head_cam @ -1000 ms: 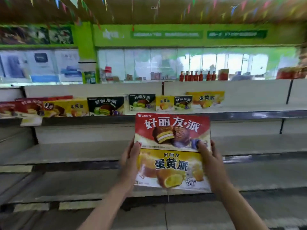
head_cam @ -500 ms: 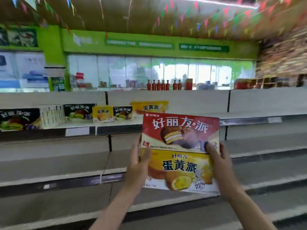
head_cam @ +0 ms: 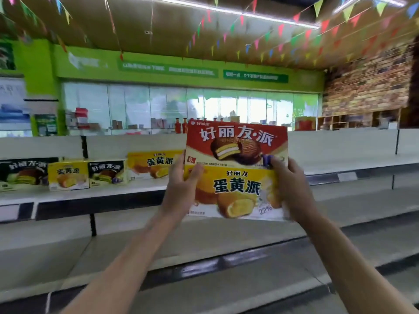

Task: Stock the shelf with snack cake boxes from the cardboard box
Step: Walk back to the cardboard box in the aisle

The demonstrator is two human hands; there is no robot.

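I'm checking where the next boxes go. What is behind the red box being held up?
Behind the red box are the shelf's white back panel and red bottles beyond. It covers the shelf directly behind it.

I hold two snack cake boxes in the centre of the frame, the upper box (head_cam: 237, 143) stacked directly on the lower box (head_cam: 235, 193), my left hand (head_cam: 181, 191) at their left edge and my right hand (head_cam: 291, 189) at their right. Behind them runs the top shelf (head_cam: 340, 164). On it, left of my hands, four boxes (head_cam: 68, 175) stand side by side. Two lower shelves (head_cam: 226, 236) step toward me below.
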